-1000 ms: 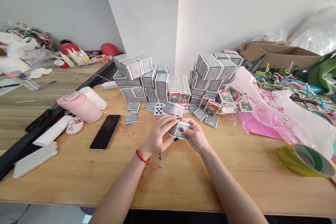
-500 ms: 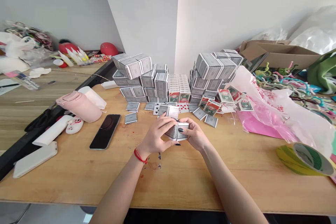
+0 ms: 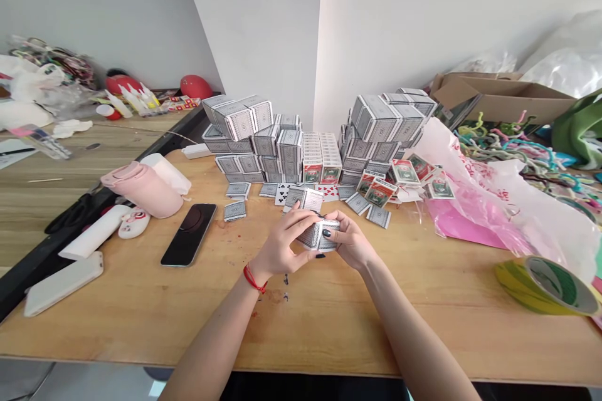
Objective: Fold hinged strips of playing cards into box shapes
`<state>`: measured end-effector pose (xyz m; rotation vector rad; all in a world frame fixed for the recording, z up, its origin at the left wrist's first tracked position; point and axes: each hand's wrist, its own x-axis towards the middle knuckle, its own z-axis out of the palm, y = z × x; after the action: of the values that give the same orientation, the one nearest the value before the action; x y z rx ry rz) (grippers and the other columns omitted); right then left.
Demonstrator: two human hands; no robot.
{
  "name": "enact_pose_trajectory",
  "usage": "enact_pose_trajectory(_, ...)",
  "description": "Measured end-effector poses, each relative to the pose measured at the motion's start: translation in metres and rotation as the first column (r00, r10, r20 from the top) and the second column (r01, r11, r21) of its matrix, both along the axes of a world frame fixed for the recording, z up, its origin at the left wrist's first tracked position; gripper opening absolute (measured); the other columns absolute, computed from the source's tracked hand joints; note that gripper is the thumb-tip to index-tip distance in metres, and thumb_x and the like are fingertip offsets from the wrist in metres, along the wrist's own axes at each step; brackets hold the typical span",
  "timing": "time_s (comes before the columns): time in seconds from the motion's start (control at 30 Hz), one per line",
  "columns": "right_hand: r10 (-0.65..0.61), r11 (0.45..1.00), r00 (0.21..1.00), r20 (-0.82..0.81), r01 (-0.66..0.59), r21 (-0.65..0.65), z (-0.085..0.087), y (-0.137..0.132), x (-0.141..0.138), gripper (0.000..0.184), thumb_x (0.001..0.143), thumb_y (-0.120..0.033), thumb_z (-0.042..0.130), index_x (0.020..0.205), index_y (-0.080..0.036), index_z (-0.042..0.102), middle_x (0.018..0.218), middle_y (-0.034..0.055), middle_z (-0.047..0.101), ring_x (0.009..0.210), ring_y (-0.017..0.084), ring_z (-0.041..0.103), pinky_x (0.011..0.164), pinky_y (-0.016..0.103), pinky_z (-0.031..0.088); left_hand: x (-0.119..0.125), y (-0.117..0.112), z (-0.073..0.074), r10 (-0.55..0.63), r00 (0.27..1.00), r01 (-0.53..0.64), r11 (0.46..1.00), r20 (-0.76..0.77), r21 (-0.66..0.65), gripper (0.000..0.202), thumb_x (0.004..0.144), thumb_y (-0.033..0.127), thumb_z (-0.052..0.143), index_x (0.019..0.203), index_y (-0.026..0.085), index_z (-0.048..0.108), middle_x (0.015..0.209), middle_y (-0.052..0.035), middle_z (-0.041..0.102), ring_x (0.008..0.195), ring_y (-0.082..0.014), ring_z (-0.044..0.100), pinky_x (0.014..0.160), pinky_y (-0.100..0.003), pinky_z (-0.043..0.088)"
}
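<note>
Between my hands, above the front middle of the table, is a small box shape of folded playing cards (image 3: 311, 238) with grey patterned backs. My left hand (image 3: 286, 239), with a red string on its wrist, grips it from the left, fingers over the top and thumb below. My right hand (image 3: 350, 239) holds its right side, the thumb pressed on the front face. Just behind them a bent playing card piece (image 3: 310, 199) stands on the table, partly hidden by my left fingers. Face-up cards (image 3: 328, 193) lie behind that.
Blocks of folded cards are stacked at the left (image 3: 244, 119) and right (image 3: 385, 119), with card boxes (image 3: 321, 156) between. A phone (image 3: 189, 235), a pink bottle (image 3: 143, 191) and a white power bank (image 3: 63, 283) lie left. Plastic bags (image 3: 493, 200) and a tape roll (image 3: 545, 285) are right.
Both hands stay around the folded-card box, which has tilted slightly. The bent card piece behind them appears shifted a little, and the view has moved slightly.
</note>
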<state>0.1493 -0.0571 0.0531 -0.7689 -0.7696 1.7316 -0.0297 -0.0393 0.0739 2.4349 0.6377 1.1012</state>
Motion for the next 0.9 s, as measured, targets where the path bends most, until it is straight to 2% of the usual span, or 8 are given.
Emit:
enact_pose_trajectory(0.53,-0.004,0.998,0.999,0.032,0.002,0.069,0.0019,0.0004,0.0005,0.039,0.056,-0.025,0.077,0.081,-0.022,0.047,0.07,-0.0036,0.06,0.055,0.011,0.055,0.049,0.021,0.042,0.0012,0.0,-0.0051,0.047,0.996,-0.037,0.991,-0.073,0.13,0.06,0.076,0.039,0.058,0.127,0.016,0.036,0.117,-0.013,0.052,0.113,-0.0252,0.047,0.104,-0.053,0.03)
enact_pose_trajectory(0.9,-0.012,0.998,1.0,0.026,0.01,0.058,0.0019,0.0006,-0.0015,0.04,0.055,-0.026,0.078,0.079,-0.021,0.047,0.07,-0.0035,0.06,0.054,0.01,0.054,0.048,0.02,0.041,0.0015,0.0006,-0.0059,0.044,0.999,-0.041,0.993,-0.018,0.109,0.06,0.075,0.037,0.059,0.127,0.018,0.037,0.116,-0.0118,0.051,0.112,-0.0248,0.048,0.104,-0.054,0.028)
